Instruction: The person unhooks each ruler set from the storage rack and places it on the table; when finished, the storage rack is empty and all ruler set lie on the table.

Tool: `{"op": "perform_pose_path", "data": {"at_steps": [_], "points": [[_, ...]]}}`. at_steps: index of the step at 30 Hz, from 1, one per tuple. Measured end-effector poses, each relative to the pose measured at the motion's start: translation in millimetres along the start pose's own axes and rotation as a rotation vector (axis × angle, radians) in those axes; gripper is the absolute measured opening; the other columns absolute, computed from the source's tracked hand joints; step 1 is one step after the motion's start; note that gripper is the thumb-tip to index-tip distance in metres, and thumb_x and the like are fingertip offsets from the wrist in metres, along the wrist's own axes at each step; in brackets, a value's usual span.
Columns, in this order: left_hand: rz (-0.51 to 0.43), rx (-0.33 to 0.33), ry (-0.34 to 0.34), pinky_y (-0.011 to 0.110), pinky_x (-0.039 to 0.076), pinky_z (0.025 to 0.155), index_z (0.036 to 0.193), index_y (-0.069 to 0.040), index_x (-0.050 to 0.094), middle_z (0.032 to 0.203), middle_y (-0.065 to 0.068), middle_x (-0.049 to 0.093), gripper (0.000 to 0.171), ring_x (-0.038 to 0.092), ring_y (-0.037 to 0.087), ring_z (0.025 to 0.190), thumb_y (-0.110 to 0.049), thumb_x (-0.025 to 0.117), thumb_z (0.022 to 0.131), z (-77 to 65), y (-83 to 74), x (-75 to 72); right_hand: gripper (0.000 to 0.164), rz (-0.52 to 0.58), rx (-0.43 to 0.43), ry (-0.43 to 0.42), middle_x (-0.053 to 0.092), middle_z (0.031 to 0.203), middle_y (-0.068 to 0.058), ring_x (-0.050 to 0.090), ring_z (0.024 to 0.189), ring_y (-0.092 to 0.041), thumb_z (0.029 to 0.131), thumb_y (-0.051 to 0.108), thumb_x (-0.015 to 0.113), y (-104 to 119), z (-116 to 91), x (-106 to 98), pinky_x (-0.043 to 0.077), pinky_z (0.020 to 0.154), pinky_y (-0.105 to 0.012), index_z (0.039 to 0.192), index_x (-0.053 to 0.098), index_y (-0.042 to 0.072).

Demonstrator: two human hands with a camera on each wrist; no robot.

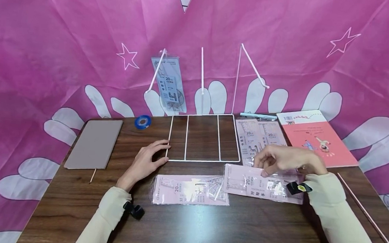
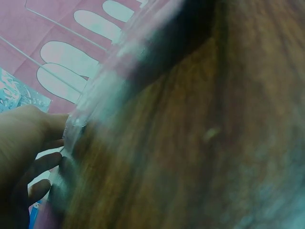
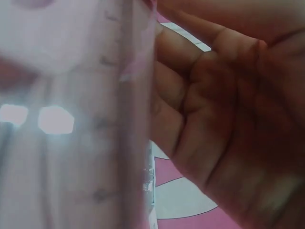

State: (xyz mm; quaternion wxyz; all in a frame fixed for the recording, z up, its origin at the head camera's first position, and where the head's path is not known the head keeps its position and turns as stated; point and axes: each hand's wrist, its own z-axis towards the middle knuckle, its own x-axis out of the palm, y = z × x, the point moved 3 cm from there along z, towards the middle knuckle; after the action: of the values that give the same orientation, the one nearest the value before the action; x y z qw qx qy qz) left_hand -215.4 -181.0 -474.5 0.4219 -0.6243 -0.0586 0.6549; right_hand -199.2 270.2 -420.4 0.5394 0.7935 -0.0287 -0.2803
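Note:
My right hand (image 1: pixel 284 160) pinches the upper edge of a pink ruler set (image 1: pixel 241 180) in a clear sleeve, thumb in front. In the right wrist view the sleeve (image 3: pixel 71 162) is close and blurred beside the curled fingers (image 3: pixel 169 81). My left hand (image 1: pixel 147 161) touches the left side of a white wire rack (image 1: pixel 186 138), thumb by its near corner and fingers on the side bar. Another pink ruler set (image 1: pixel 189 191) lies in front of the rack. A blue ruler set (image 1: pixel 170 83) hangs from the rack's left arm.
More pink ruler sets (image 1: pixel 244 134) lie right of the rack, with a light-blue pen (image 1: pixel 258 116) behind them. A red-and-white book (image 1: pixel 325 140) and a pencil (image 1: pixel 365 212) are at the right. Blue tape (image 1: pixel 143 122) and a grey notebook (image 1: pixel 94 142) lie left.

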Motion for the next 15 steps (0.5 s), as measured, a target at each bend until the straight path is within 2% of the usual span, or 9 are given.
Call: {"op": "perform_pose_path", "data": {"at_steps": [7, 11, 15], "points": [[0.001, -0.005, 0.005, 0.058, 0.036, 0.109, 0.138, -0.011, 0.068, 0.153, 0.004, 0.056, 0.043, 0.05, 0.027, 0.142, -0.022, 0.077, 0.097, 0.1, -0.7, -0.6, 0.019, 0.043, 0.011, 0.074, 0.074, 0.084, -0.019, 0.057, 0.067, -0.003, 0.085, 0.001, 0.079, -1.5, -0.3, 2.0, 0.048, 0.061, -0.017, 0.104, 0.079, 0.005], [0.0, -0.007, 0.007, 0.058, 0.036, 0.109, 0.139, -0.011, 0.068, 0.153, 0.003, 0.056, 0.044, 0.05, 0.027, 0.143, -0.022, 0.077, 0.097, -0.1, -1.1, -0.9, 0.021, 0.039, 0.112, 0.07, 0.077, 0.087, -0.014, 0.061, 0.066, -0.006, 0.082, -0.001, 0.081, -0.9, -1.4, 2.8, 0.048, 0.06, -0.016, 0.101, 0.08, 0.005], [0.001, -0.004, 0.002, 0.058, 0.035, 0.11, 0.138, -0.011, 0.068, 0.153, 0.004, 0.056, 0.044, 0.05, 0.027, 0.143, -0.022, 0.077, 0.097, -0.1, -0.1, -0.1, 0.021, 0.014, 0.227, 0.029, 0.079, 0.089, -0.009, 0.064, 0.066, -0.009, 0.079, -0.003, 0.083, 2.1, -3.7, 2.8, 0.048, 0.059, -0.017, 0.097, 0.082, 0.008]]}}
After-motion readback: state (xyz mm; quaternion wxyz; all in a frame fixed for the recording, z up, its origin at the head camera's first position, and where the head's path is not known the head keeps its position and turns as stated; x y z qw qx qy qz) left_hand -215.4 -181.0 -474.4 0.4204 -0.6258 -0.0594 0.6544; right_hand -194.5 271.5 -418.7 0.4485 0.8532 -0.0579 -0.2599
